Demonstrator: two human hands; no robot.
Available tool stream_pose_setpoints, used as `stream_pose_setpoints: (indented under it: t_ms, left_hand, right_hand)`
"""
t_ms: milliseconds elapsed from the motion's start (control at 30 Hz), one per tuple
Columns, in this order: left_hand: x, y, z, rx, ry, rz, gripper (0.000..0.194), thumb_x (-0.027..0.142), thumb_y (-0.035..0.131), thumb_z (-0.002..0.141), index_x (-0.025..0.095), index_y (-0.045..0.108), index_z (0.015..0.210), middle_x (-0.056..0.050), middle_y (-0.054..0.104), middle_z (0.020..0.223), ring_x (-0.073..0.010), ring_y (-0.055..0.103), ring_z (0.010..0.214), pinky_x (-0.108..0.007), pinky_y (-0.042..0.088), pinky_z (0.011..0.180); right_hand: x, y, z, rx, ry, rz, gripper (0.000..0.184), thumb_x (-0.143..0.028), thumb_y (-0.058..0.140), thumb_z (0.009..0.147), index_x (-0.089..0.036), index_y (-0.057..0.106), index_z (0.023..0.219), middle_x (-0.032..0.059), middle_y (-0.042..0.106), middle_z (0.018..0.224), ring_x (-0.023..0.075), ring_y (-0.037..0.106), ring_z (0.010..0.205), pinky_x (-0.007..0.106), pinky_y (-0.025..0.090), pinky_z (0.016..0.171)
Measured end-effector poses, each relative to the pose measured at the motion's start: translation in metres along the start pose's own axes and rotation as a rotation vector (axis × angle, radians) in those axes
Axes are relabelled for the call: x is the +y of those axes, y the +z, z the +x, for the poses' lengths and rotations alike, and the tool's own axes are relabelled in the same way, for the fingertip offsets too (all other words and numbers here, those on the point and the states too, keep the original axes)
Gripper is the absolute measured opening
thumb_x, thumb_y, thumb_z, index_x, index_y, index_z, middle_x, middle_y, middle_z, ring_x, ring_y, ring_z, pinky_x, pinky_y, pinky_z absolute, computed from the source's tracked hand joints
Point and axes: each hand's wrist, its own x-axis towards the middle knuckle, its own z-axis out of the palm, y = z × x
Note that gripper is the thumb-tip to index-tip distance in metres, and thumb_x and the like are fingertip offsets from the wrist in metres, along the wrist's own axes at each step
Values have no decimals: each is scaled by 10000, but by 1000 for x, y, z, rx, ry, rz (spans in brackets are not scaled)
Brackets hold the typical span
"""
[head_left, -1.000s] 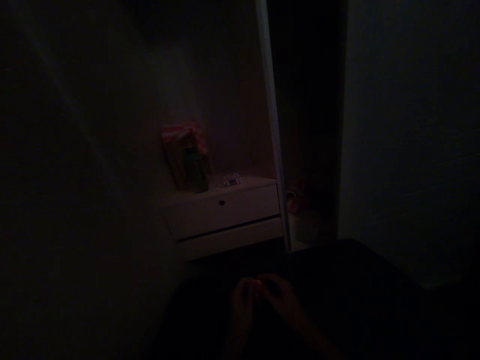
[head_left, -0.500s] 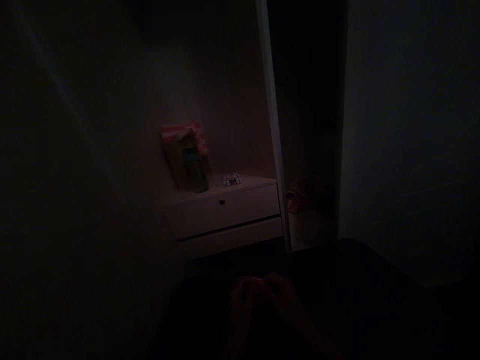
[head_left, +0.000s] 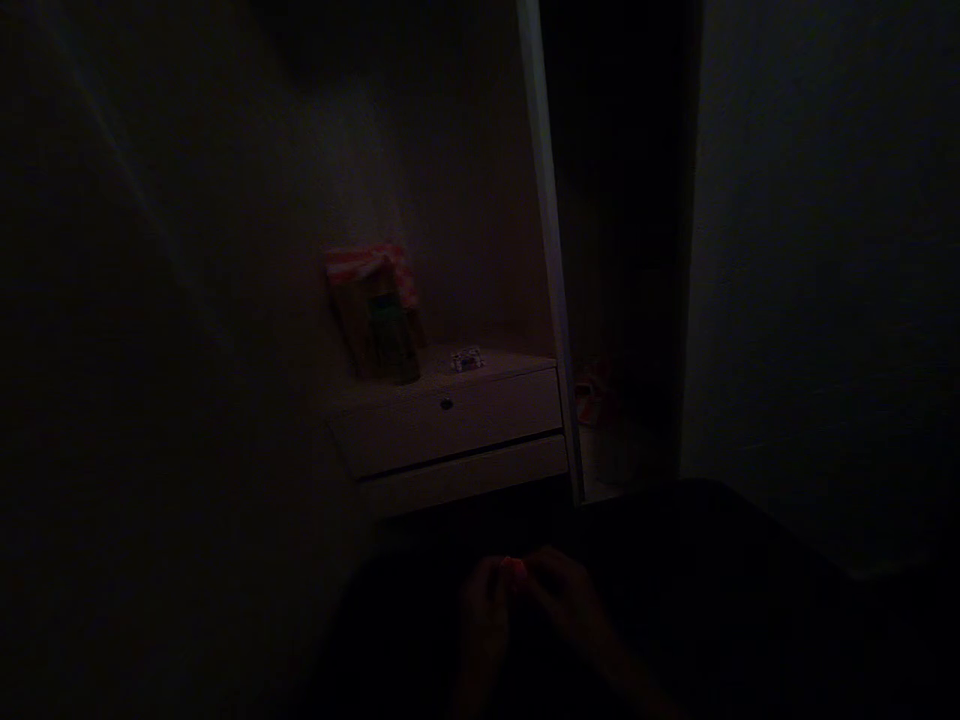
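Observation:
The scene is very dark. Low in the head view, my left hand (head_left: pixel 484 600) and my right hand (head_left: pixel 564 590) come together, their fingers closed around a small red glowing thing (head_left: pixel 513 570). Its kind cannot be made out in the dim light. The left fingers hold it from the left side, while the right thumb and fingers pinch it from the right. Most of the thing is hidden by the fingertips. Both hands are held in front of a low drawer unit, apart from it.
Ahead stands a pale drawer unit (head_left: pixel 480 415) with a round dark lock or knob. On its top are a greenish bottle (head_left: pixel 395 340), a red-and-white checked bag or packet (head_left: pixel 360 265) and a small patterned item (head_left: pixel 468 359). A pale upright post (head_left: pixel 551 220) borders a dark opening; a wall (head_left: pixel 817 280) is at right.
The red glow between my fingertips looks larger and brighter. My hands stay almost in place, and the view has shifted slightly.

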Motion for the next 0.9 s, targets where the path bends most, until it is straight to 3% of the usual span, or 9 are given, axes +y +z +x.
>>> stream_pose_setpoints:
  t_ms: [400, 733, 900]
  left_hand:
    - [6, 1, -1, -45, 82, 26, 389, 532, 574, 907, 202, 728, 771, -36, 726, 737, -212, 683, 691, -291, 507, 666]
    - [11, -3, -3, 19, 111, 59, 409, 550, 563, 897, 203, 713, 741, -43, 723, 708, -217, 680, 665, -292, 510, 636]
    - [14, -3, -1, -42, 85, -16, 363, 517, 592, 898, 204, 744, 795, -42, 748, 757, -216, 699, 715, -291, 535, 675]
  right_hand:
    - [-2, -9, 4, 49, -13, -20, 354, -516, 603, 930, -214, 760, 831, 55, 762, 818, 218, 714, 768, 306, 519, 726]
    - [-3, -7, 5, 33, -16, 63, 306, -500, 652, 898, -218, 771, 887, 58, 767, 881, 224, 722, 834, 311, 539, 770]
    - [-8, -9, 5, 107, 53, 101, 316, -523, 676, 871, -216, 746, 881, 50, 768, 859, 234, 718, 835, 316, 544, 779]
